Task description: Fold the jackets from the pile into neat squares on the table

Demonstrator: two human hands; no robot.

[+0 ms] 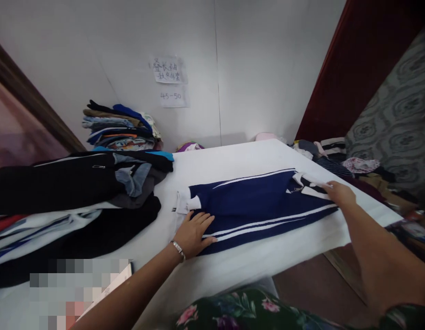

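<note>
A navy blue zip jacket (247, 201) with white stripes lies narrow and lengthwise on the white table (219, 161). White bands at its hem and cuff end (187, 202) are on the left, and its white-and-black collar (313, 185) is on the right. My left hand (195, 233) rests flat on the jacket beside that cuff, fingers spread. With its fingers closed, my right hand (339, 194) pinches the collar edge at the far right end; the fingertips are partly hidden.
Dark clothes (54, 183) are heaped along the table's left side. Behind them rises a stack of folded garments (119, 126). More clothes (356, 165) lie beyond the right edge. Handwritten paper signs (169, 71) hang on the white wall. A blurred patch covers the lower left.
</note>
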